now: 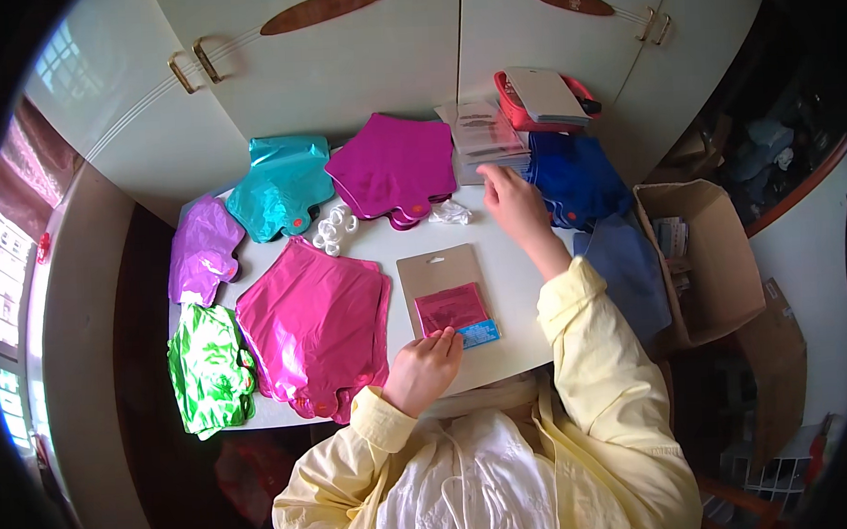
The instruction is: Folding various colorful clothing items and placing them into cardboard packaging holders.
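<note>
On the white table (500, 289) in front of me lies a brown backing card (438, 269) with a hang hole. A folded pink foil piece (452, 308) rests on it, above a blue label (480, 334). My left hand (426, 366) presses its closed fingertips on the lower edge of the pink foil, beside the label. Further off, my right hand (516, 208) has its fingers curled together at the near edge of a stack of clear plastic bags (486, 134). Whatever may be between those fingers is too small to make out.
Flat foil stacks surround the work spot: pink (312, 317), green (209, 364), lilac (201, 246), teal (278, 186), magenta (396, 166) and dark blue (580, 177). White ribbon coils (335, 230) lie between them. A red basket (516, 114) holds cards; a cardboard box (726, 261) stands right.
</note>
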The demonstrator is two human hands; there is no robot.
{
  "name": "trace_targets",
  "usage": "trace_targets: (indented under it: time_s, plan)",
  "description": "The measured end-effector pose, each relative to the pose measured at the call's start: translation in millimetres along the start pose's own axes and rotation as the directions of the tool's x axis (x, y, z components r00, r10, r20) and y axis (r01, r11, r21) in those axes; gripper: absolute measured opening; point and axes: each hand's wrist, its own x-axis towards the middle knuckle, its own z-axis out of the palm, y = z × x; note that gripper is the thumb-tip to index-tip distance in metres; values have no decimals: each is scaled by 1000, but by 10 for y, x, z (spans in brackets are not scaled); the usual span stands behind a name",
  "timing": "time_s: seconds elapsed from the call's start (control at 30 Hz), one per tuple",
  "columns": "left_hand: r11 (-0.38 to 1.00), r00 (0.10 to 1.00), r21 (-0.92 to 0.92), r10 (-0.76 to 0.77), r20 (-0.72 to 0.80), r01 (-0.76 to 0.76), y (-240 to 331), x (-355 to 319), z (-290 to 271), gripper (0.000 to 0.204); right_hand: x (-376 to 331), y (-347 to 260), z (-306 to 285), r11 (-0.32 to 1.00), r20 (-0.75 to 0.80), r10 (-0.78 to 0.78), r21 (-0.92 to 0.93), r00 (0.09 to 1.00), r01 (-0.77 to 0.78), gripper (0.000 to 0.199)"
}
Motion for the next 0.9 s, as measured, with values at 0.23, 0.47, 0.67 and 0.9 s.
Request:
trace_targets:
  time_s: [0.23, 0.47, 0.67, 0.9]
  plan:
    - [999, 999, -28, 40, -13, -40, -66, -1, -27, 20, -923, -933, -808, 884, 172, -60, 467, 983, -27, 18]
    - [980, 996, -194, -29, 88, 46, -101, 16, -116, 19, -1835, -1011, -956, 894, 284, -100, 447, 954, -40, 20]
    - [934, 990, -347, -35, 135, 80, -226, 43, -150, 14, -2068, -1133, -947, 832, 292, -52, 542, 955, -121, 16]
    - [982, 998, -190, 8, 67, 5, -129, 20, -98, 12, -2146, -1158, -942, 826, 288, -101, 558, 952, -81, 18]
